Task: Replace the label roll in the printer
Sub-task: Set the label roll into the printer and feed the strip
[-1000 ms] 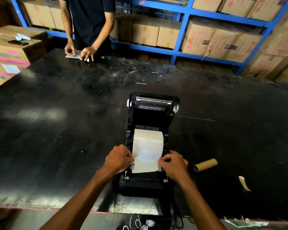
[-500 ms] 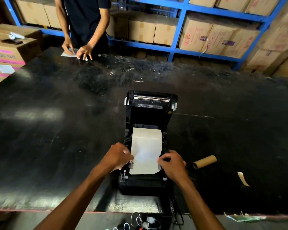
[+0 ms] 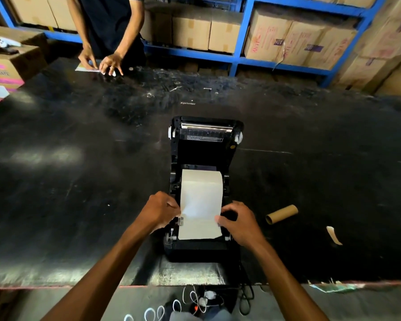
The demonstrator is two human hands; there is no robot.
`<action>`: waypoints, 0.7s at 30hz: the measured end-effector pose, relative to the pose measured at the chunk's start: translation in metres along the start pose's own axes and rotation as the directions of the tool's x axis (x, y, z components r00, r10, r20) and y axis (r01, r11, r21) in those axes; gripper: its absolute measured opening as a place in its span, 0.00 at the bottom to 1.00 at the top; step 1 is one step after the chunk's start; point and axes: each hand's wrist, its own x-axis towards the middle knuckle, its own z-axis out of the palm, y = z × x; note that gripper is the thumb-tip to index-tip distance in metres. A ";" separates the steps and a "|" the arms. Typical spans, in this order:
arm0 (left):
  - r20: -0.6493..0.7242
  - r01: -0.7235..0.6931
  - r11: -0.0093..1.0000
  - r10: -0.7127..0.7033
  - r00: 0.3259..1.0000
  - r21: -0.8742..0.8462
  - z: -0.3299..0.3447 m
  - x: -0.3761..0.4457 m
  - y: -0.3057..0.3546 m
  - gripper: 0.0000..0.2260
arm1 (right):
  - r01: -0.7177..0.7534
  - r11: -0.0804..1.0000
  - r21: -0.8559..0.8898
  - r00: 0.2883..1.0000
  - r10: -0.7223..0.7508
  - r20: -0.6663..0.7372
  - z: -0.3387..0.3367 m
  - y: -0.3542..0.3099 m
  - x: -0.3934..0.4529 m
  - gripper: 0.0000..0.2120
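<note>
A black label printer stands open on the black table, its lid tipped back away from me. A white label roll sits in its bay, and a strip of label paper is drawn forward over the front. My left hand pinches the strip's left edge. My right hand pinches its right edge. An empty brown cardboard core lies on the table just right of the printer.
A torn paper scrap lies right of the core. Another person's hands rest on a paper at the table's far edge. Cardboard boxes stand at the left, blue shelving behind. Cables hang below the near edge.
Both hands have stayed on the paper strip's edges with only a slight shift. The view has tilted a little.
</note>
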 end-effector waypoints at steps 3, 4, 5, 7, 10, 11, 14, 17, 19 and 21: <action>0.002 0.023 1.000 -0.023 1.000 -0.007 0.001 0.000 0.000 0.10 | 0.049 0.995 0.091 0.998 -0.046 -0.032 -0.002 0.008 -0.016 0.05; 0.001 0.026 0.999 -0.026 1.000 -0.023 0.001 0.000 0.001 0.09 | 0.060 0.994 0.096 0.998 -0.056 -0.039 -0.001 0.010 -0.020 0.05; 0.002 0.027 0.999 -0.027 1.000 -0.041 0.001 0.000 0.002 0.09 | 0.071 0.993 0.090 0.996 -0.065 -0.064 0.000 0.011 -0.023 0.05; 0.015 0.021 0.999 -0.021 1.000 -0.046 0.002 -0.001 0.004 0.10 | 0.109 0.992 0.063 0.987 -0.100 -0.122 0.002 0.013 -0.030 0.06; 0.029 0.007 1.000 -0.007 1.000 -0.028 0.001 -0.002 0.006 0.11 | 0.239 0.971 0.000 0.971 -0.239 -0.013 0.006 0.017 -0.039 0.11; 0.031 0.004 1.000 -0.003 0.999 -0.023 0.000 -0.002 0.006 0.11 | 0.267 0.963 -0.021 0.963 -0.266 0.033 0.006 0.018 -0.041 0.13; 0.011 -0.002 1.000 0.002 1.000 -0.004 0.000 -0.006 0.005 0.10 | 0.276 0.960 -0.051 0.961 -0.274 0.039 0.009 0.017 -0.040 0.10; -0.183 -0.092 0.993 0.104 0.978 0.070 0.001 -0.014 0.001 0.06 | 0.284 0.958 -0.037 0.958 -0.285 -0.028 0.013 0.014 -0.040 0.03; -0.256 -0.204 0.978 0.209 0.944 0.049 0.002 -0.025 0.000 0.02 | 0.297 0.954 -0.044 0.952 -0.299 -0.068 0.014 0.013 -0.041 0.04; -0.145 -0.346 0.936 0.352 0.925 0.066 0.002 -0.038 0.000 0.06 | 0.318 0.945 -0.081 0.942 -0.325 -0.086 0.014 0.013 -0.042 0.05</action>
